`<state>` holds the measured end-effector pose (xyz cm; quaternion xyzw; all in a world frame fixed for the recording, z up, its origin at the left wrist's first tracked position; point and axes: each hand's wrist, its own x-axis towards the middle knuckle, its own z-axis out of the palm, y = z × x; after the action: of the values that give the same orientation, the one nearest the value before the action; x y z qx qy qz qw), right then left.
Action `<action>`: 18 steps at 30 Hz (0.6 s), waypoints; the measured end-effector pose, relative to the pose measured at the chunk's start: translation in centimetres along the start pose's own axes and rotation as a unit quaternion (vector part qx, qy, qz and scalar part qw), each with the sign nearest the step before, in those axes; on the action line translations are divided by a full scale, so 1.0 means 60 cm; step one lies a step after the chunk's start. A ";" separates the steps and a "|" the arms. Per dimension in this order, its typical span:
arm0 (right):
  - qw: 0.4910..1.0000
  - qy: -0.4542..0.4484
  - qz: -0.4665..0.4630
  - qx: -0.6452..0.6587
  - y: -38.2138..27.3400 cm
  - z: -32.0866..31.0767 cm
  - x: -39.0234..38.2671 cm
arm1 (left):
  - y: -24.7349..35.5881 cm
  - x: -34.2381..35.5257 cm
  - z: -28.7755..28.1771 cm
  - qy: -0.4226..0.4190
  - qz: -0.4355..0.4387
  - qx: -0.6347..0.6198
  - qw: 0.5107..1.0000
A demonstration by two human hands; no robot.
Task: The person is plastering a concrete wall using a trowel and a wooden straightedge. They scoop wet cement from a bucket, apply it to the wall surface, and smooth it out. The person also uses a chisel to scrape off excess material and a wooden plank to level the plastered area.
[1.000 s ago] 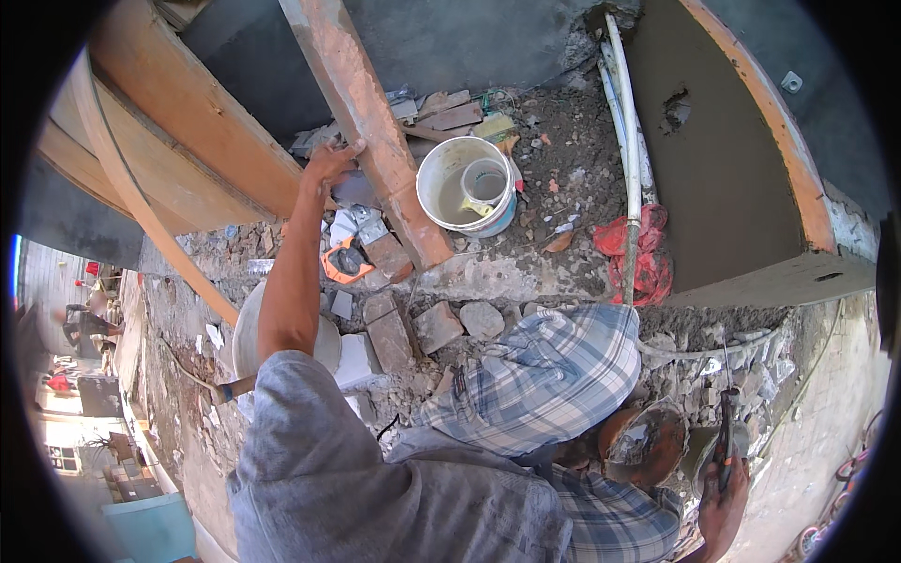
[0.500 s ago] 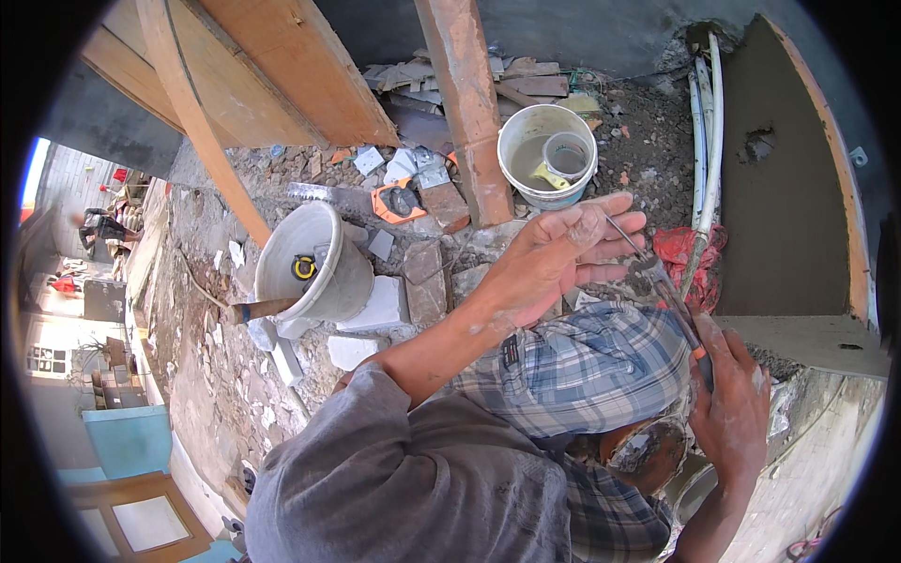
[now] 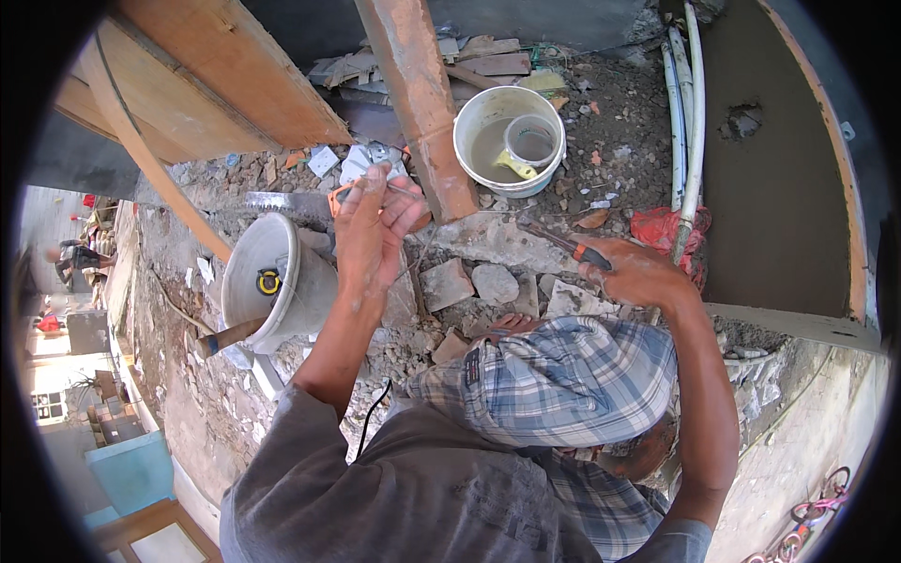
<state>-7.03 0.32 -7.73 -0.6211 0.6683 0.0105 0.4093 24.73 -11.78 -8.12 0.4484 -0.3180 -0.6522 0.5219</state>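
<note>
My left hand [image 3: 369, 230] is raised above a handsaw with an orange handle [image 3: 340, 199], partly covering it. A thin metal rod [image 3: 402, 190] shows at its fingertips, which seem pinched on it. The saw's blade [image 3: 286, 204] sticks out to the left. My right hand [image 3: 633, 270] is wrapped round a pair of pliers [image 3: 563, 242] with orange-and-dark grips, its dark jaws pointing left over the rubble. The pliers touch nothing else that I can see. Beyond them stands a white bucket [image 3: 462, 150] of greyish water, holding a small clear tub [image 3: 531, 141] and a yellow-handled brush [image 3: 515, 167].
A grey bucket [image 3: 314, 291] with a tape measure [image 3: 269, 281] stands left, a wooden handle [image 3: 230, 336] beside it. Planks [image 3: 235, 75] and a post [image 3: 422, 113] rise behind. White pipes [image 3: 693, 141] run by a wet-plastered panel [image 3: 779, 206]. Broken bricks [image 3: 446, 284] cover the ground.
My hands have moved apart. The left swung left with the thin rod, toward the saw; the right moved up and left with the pliers. The view has shifted slightly.
</note>
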 end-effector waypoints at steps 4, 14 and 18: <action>0.991 -0.068 0.049 -0.108 0.016 0.064 0.098 | -0.107 -0.021 -0.206 0.139 -0.183 0.018 0.973; 0.984 0.030 0.032 -0.174 0.028 0.169 0.219 | 0.034 -0.031 -0.239 0.100 -0.059 0.302 0.946; 0.995 0.068 -0.024 0.067 0.061 0.139 0.160 | 0.130 0.042 -0.285 0.125 0.048 0.529 0.838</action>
<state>-4.62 -2.38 -20.48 -0.6071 0.6790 -0.0865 0.4035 43.35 -15.30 -8.61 0.7179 -0.5677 -0.2976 0.2716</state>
